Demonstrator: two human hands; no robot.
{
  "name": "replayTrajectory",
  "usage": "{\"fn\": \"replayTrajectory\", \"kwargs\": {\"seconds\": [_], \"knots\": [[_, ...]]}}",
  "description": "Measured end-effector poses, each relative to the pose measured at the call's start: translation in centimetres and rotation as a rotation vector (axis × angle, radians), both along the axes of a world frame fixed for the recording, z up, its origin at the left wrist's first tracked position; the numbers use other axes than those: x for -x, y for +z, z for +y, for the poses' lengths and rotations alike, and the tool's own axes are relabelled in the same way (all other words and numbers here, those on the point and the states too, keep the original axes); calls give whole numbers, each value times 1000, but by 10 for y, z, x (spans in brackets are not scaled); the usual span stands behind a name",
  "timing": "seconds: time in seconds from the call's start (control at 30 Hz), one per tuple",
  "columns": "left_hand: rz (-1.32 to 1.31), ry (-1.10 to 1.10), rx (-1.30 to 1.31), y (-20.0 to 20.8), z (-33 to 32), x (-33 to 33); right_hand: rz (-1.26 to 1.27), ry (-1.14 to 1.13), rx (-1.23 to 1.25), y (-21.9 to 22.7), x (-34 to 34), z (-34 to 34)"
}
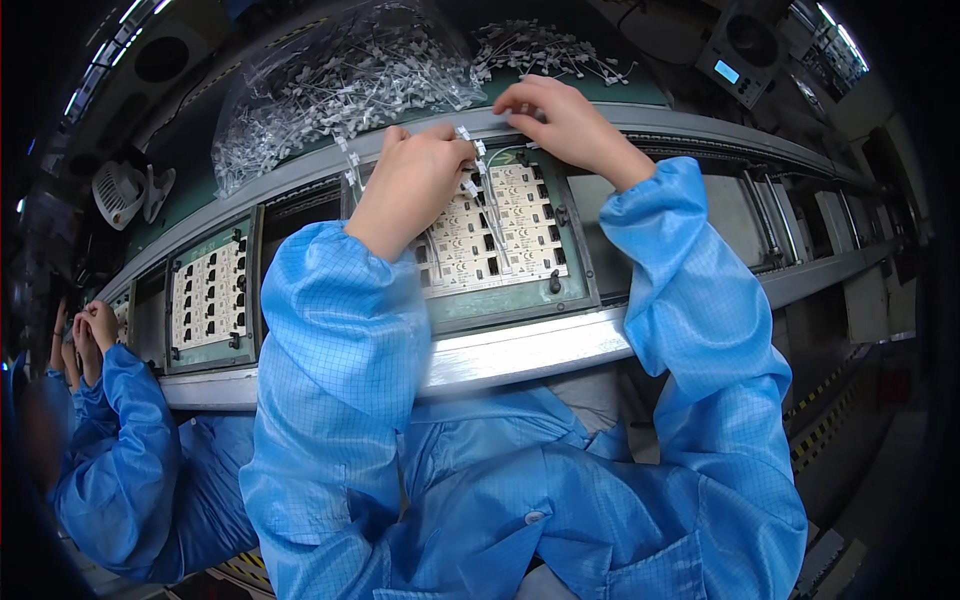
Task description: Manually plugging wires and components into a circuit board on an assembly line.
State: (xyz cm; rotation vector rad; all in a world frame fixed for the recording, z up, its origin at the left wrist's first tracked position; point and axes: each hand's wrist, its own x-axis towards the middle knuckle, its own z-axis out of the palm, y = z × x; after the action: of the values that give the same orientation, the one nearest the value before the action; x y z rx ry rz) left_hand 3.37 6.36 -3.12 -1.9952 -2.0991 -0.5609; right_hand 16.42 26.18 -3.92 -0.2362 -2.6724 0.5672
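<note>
In front of me a green carrier frame (578, 285) holds a panel of white circuit boards (525, 215) with small black parts. My left hand (415, 180) reaches over the panel's left half. Its fingers are closed, and whatever is between them is hidden. White cables with connectors (478, 150) lie beside its fingertips, and one white cable (492, 205) runs down across the boards. Another connector cable (347, 158) hangs over the rail left of that hand. My right hand (560, 120) hovers over the far rail, fingers bent and apart, with nothing visible in it.
Beyond the metal rail (620, 112) lies a clear plastic bag (330, 90) of white connector cables, beside a loose cable pile (545, 50). A second board carrier (208, 290) sits left on the conveyor. A co-worker's hands (98, 325) are further left. A white fan (120, 192) stands nearby.
</note>
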Motion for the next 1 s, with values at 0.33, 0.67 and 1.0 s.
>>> {"fn": "replayTrajectory", "kwargs": {"seconds": [0.33,0.67,1.0], "knots": [[67,23,-1,1,1,-1,52,49,-131,-2,15,-8],[85,13,-6,-1,1,1,-116,-24,-212,17,-16,-6],[-107,607,0,34,-23,40,-200,-51,-284,15,-16,-15]]}}
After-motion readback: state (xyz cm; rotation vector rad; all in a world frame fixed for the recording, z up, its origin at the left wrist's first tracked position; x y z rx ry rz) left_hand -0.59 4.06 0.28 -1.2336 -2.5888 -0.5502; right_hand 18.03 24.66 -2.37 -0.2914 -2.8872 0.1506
